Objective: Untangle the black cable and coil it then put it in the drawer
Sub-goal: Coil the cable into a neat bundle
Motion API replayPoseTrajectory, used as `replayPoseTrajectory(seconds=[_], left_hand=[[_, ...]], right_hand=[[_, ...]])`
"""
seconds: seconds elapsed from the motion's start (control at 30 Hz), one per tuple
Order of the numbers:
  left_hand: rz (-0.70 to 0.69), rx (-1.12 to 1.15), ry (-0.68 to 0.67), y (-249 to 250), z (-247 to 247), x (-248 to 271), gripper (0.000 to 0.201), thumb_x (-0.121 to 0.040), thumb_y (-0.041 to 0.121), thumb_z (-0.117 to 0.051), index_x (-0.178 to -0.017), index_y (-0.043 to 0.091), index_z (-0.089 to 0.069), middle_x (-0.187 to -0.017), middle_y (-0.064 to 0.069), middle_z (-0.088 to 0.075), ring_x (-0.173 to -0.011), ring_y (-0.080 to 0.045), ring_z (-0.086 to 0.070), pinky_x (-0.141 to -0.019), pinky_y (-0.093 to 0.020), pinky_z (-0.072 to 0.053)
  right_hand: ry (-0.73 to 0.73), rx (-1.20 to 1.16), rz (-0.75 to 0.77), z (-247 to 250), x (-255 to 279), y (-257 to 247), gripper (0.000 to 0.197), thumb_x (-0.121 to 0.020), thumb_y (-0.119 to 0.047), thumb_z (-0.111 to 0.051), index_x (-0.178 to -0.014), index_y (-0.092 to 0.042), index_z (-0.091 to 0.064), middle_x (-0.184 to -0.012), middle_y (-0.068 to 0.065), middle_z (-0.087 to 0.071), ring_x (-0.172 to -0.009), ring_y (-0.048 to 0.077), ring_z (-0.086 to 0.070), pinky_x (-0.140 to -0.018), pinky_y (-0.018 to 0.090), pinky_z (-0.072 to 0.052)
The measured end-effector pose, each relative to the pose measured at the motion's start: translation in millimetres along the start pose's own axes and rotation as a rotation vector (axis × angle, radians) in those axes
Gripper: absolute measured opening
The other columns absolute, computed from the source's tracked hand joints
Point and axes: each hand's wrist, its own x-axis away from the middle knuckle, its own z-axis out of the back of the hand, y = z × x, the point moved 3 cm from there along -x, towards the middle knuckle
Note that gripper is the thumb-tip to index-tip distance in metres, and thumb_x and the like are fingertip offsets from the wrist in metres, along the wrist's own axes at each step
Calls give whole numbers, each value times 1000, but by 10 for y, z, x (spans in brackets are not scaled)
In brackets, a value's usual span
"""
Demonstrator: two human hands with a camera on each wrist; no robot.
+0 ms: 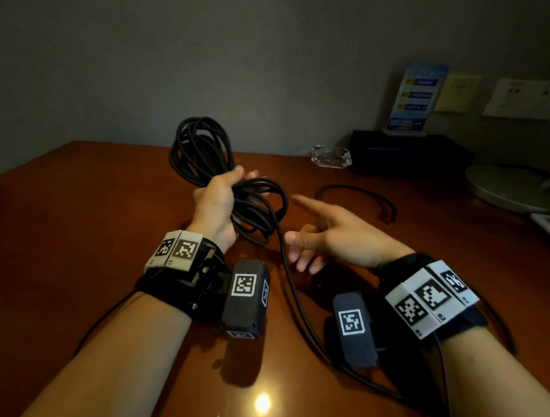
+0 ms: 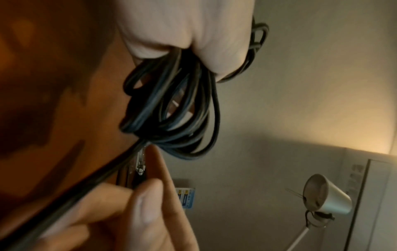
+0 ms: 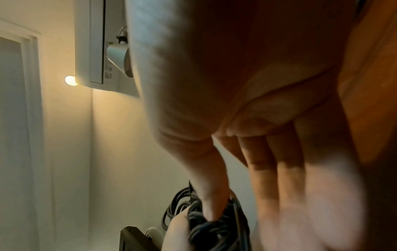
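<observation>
My left hand [image 1: 219, 201] grips a bundle of black cable [image 1: 203, 148] above the brown desk, with loops sticking out above and below the fist. In the left wrist view the loops of cable [image 2: 169, 112] hang from my curled fingers. One strand [image 1: 293, 288] runs from the bundle toward me between my forearms. My right hand [image 1: 318, 235] hovers just right of the bundle, fingers spread and holding nothing. In the right wrist view its straight fingers [image 3: 264, 178] point at the cable [image 3: 214, 227]. No drawer is in view.
A second thin black cable [image 1: 360, 194] lies on the desk [image 1: 81, 230] to the right. A glass ashtray [image 1: 331, 156], a black box [image 1: 406, 154] with a blue card stand, and a lamp base [image 1: 513, 186] stand at the back right.
</observation>
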Motion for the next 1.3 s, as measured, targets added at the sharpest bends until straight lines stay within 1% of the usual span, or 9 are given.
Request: replayPoseTrajectory(seconds=[0.13, 0.3, 0.37, 0.47, 0.63, 0.7, 0.83, 1.13, 1.3], left_hand=[[-188, -34, 192, 75, 49, 23, 11, -90, 5, -63, -82, 5, -56, -57, 0, -61, -48, -14, -59, -50, -29, -53], [-309, -34, 292, 132, 129, -23, 23, -93, 7, -60, -89, 20, -41, -67, 2, -60, -72, -18, -65, -84, -40, -56], [-339, -46, 344, 147, 158, -45, 21, -93, 10, -59, -96, 17, -40, -69, 3, -61, -72, -14, -65, -86, -37, -55], [-372, -46, 398, 183, 205, -67, 23, -94, 13, -59, -91, 23, -39, -72, 4, -62, -73, -14, -68, -85, -36, -56], [-424, -80, 391, 191, 221, -65, 24, -95, 13, -58, -90, 23, -37, -74, 5, -61, -53, 2, -64, -66, -20, -56], [-446, -89, 387, 179, 214, -73, 27, -95, 12, -58, -87, 27, -37, -74, 3, -63, -58, -4, -67, -73, -28, -58], [-490, -104, 374, 186, 184, -68, 28, -94, 12, -57, -86, 29, -37, -62, 7, -65, -66, -15, -70, -84, -40, -58], [-579, -174, 384, 204, 191, -60, 11, -92, 11, -59, -89, 15, -49, -61, 5, -66, -69, -19, -72, -82, -45, -58], [-605, -215, 381, 237, 266, -99, 6, -93, 12, -59, -90, 11, -54, -69, -1, -66, -62, -8, -70, -66, -27, -56]], right_hand=[[-155, 108, -81, -70, 26, 11, 65, -81, -28, -68, -138, -8, -45, -80, 6, -72, -71, 16, -69, -59, 23, -56], [-307, 337, -114, -118, 97, -7, 37, -78, -34, -74, -108, -13, -67, -80, 5, -74, -73, 13, -66, -72, 25, -52], [-369, 424, -146, -143, 135, -11, 31, -77, -36, -78, -100, -15, -72, -72, -5, -70, -69, 7, -62, -74, 27, -48], [-473, 531, -200, -200, 181, -37, 20, -75, -36, -80, -86, -21, -73, -55, -16, -58, -53, -3, -53, -64, 22, -41], [-458, 625, -187, -237, 204, -86, 7, -75, -28, -81, -77, -25, -76, -60, -14, -64, -58, -1, -57, -65, 25, -46], [-412, 618, -204, -237, 195, -80, 17, -72, -39, -82, -76, -23, -76, -66, -10, -66, -67, 6, -61, -74, 32, -51], [-310, 702, -246, -276, 154, -61, 49, -67, -57, -79, -80, -10, -71, -53, -8, -52, -58, 6, -52, -66, 27, -43], [-214, 631, -258, -304, 137, -28, 21, -72, -28, -80, -75, -9, -72, -55, -4, -61, -56, 12, -57, -59, 29, -47], [-186, 431, -227, -205, 182, 25, 17, -85, -15, -68, -69, -12, -66, -61, 1, -66, -53, 10, -59, -55, 23, -49]])
